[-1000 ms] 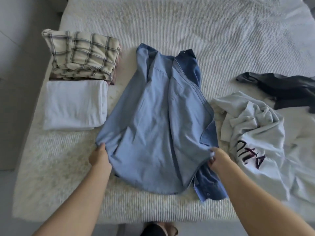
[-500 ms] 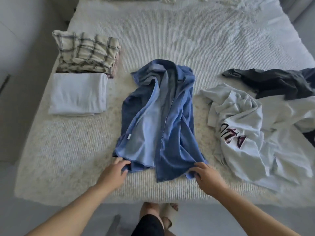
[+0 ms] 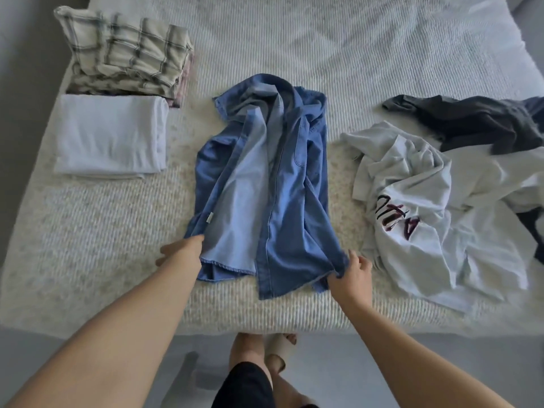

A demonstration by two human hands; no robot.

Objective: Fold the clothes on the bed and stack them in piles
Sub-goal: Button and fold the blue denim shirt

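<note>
The blue shirt [image 3: 265, 184] lies much as half a second ago, still crumpled. Right hand [image 3: 351, 275] now pinches its hem corner; left hand [image 3: 184, 253] has slid under its left edge, grip hidden.

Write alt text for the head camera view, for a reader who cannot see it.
A person's left hand and right hand hold the bottom corners of a blue shirt lying rumpled on a white bed. To its left sit a folded white piece and a plaid stack; to its right lie an unfolded white T-shirt and dark clothes.
</note>
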